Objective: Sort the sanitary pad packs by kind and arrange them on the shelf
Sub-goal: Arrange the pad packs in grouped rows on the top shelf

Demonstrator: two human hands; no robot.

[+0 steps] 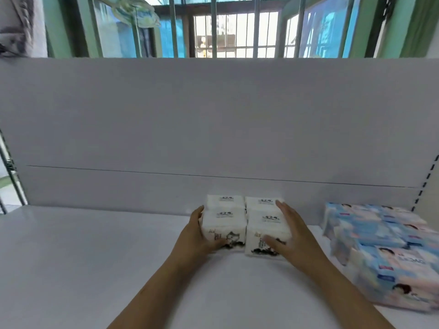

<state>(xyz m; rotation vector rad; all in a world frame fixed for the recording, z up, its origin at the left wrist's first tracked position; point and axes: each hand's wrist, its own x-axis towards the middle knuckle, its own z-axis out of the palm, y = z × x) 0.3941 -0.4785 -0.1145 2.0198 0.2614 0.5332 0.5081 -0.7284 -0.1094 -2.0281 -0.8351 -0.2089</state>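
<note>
Four white packs (244,224) are sitting in a tight two-by-two block on the white shelf (95,257), printed fronts facing the person, long axes running toward the back panel (213,115). The left hand (199,236) and right hand (291,230) are pressing the block's sides, each grip wide with straight fingers. Right of the right hand, blue-and-pink packs (384,248) are lying well apart. A barred window (235,32) is showing above.

A shop-like room: a white display shelf (95,257) with slotted uprights (427,176), stocked packs (384,248), and a barred window (228,27) behind.
</note>
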